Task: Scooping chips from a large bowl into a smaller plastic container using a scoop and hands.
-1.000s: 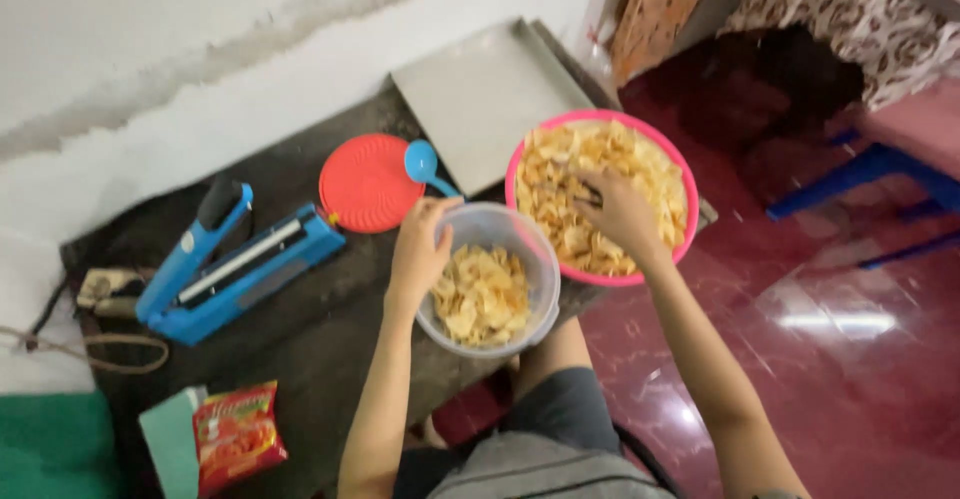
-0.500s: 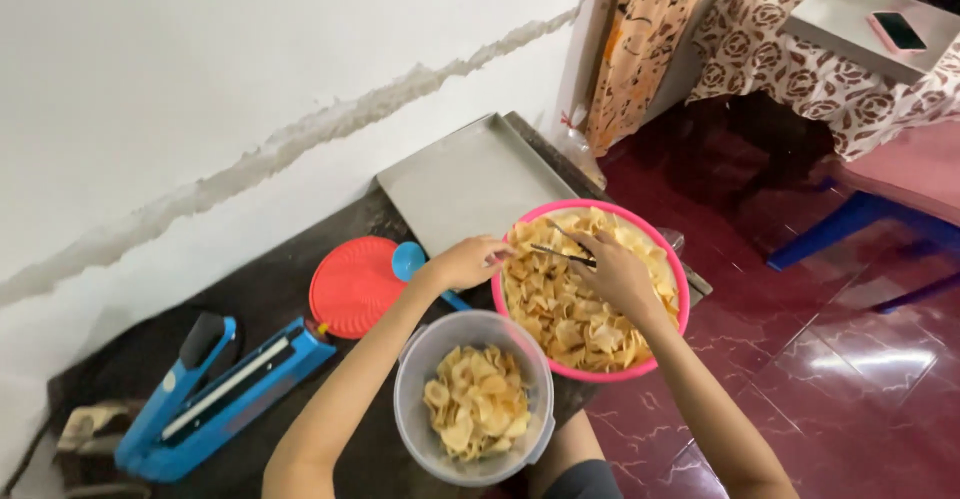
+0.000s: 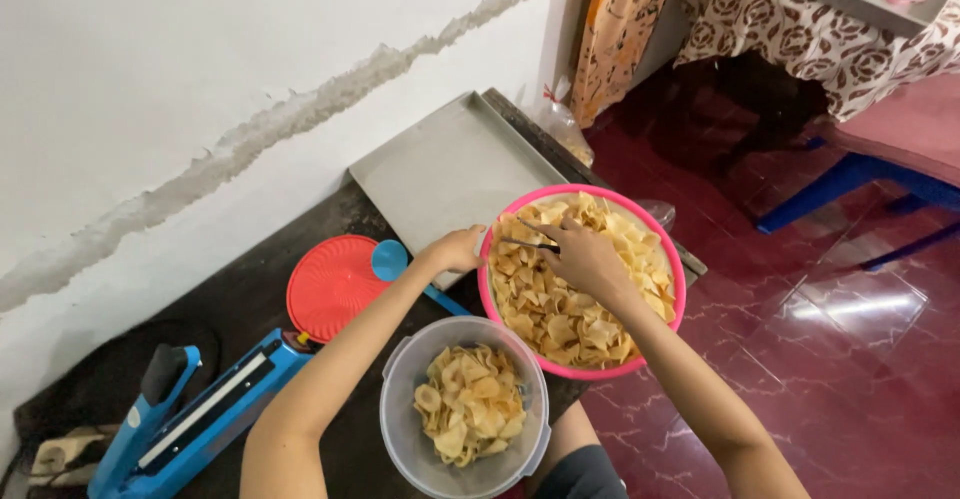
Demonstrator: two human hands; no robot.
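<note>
The right hand (image 3: 585,256) reaches into the pink basin (image 3: 672,259) of chips (image 3: 560,309), its grip closed on a thin dark utensil (image 3: 525,245). The left hand (image 3: 455,251) grasps the basin's near rim. A clear tub (image 3: 400,429), partly filled, sits just beside it. The basin overhangs the bench (image 3: 250,299), so a hard pull could tip it.

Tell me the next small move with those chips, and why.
Probably lift a portion of chips with the right hand from the pink bowl into the clear tub: that hand lies in the chips, the left hand steadies the rim, and the tub is only part full.
</note>
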